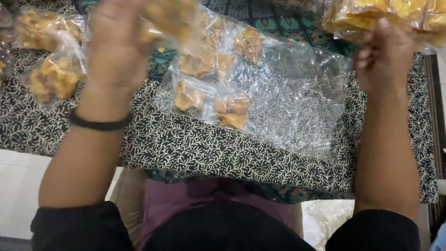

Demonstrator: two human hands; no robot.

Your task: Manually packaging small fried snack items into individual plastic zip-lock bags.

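Head view, looking down over both forearms. Left hand (118, 44): raised, back toward the camera, fingers closed on a clump of golden fried snack pieces (169, 16) at the upper edge of a clear plastic bag (288, 97); black band (100, 124) on the wrist. Right hand (383, 58): raised, curled into a fist, gripping the bag's opposite upper corner. Clear plastic bag: large, crinkled, stretched between the two hands and held above a black-and-cream leaf-patterned cloth (195, 148); several loose snack pieces (230, 109) lie inside it, gathered toward the left half, the right half showing only film. Small filled packets of the same snack (53, 76): on the cloth at far left, beside the left forearm. Larger bag of paler yellow chips (390, 11): top right, just behind the right hand. White floor (18, 186): lower left, beyond the cloth's edge.
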